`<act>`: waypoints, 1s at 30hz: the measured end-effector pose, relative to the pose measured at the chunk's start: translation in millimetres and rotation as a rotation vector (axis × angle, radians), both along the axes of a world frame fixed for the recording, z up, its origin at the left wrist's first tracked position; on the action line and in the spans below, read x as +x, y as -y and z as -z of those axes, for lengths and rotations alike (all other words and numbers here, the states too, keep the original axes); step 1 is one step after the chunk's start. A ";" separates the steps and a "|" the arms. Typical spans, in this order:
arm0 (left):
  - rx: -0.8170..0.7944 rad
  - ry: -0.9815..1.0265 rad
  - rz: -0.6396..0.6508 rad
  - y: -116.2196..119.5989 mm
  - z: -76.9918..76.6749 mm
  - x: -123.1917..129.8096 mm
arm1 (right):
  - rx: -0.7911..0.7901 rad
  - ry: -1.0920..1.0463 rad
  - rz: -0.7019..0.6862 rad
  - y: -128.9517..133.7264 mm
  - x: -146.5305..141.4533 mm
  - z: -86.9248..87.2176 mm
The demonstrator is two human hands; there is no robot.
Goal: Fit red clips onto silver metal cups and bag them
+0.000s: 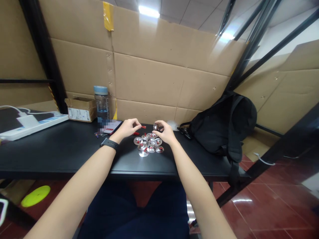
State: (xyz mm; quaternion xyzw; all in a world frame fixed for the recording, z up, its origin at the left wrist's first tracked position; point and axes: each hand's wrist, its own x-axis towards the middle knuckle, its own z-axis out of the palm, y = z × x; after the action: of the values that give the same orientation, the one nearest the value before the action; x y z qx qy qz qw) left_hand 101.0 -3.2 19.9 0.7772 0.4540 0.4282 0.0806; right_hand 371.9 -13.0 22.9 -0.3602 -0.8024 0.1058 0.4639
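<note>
My left hand (129, 128) is closed in a pinch on a small red strap (143, 126), whose tip sticks out to the right of the fingers. To its right, my right hand (165, 131) grips a shiny metal disc (156, 127) by its edge, tilted up above the table. Below and between the hands lies a loose pile of similar domed finger cymbals (151, 146), several with red bits at their centres. More red straps (136, 133) rest on the black table just under my left hand.
A phone (112, 126), a water bottle (101, 104), a small cardboard box (81, 109) and a white power strip (35, 126) stand to the left. A black backpack (221, 122) with keys (183, 132) beside it fills the right. Cardboard panels (154, 79) wall the back of the table (82, 152).
</note>
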 end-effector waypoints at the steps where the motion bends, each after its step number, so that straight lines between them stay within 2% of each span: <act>1: -0.004 -0.014 -0.031 -4.0 1.8 -11.4 | -0.020 -0.014 0.057 -4.8 9.8 0.6; 6: -0.202 -0.015 0.066 -23.7 17.0 -55.8 | -0.191 0.088 0.311 -27.5 69.5 8.7; 10: -0.303 -0.118 0.177 -29.2 23.2 -59.1 | -0.326 0.147 0.356 -36.0 97.0 17.8; 14: -0.315 -0.138 0.198 -31.0 26.9 -52.2 | -0.381 0.208 0.287 -38.7 100.5 24.9; 19: -0.266 -0.130 0.102 -31.3 28.4 -51.3 | -0.412 0.210 0.270 -36.4 95.7 25.6; 22: -0.222 -0.137 0.092 -23.9 20.6 -47.4 | -0.424 0.228 0.269 -34.7 93.7 24.6; 26: -0.267 -0.255 0.210 -9.1 4.9 -33.0 | -0.412 0.247 0.272 -35.3 92.6 26.3; 30: -0.260 -0.405 0.247 2.8 -5.2 -16.5 | -0.412 0.267 0.278 -36.7 92.3 28.3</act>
State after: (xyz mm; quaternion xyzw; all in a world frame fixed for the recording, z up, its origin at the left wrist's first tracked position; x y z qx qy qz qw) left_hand 84.5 -6.0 25.1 0.8797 0.4138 0.1890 0.1387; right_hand 464.2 23.6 -5.4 -0.5641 -0.7610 0.1536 0.2810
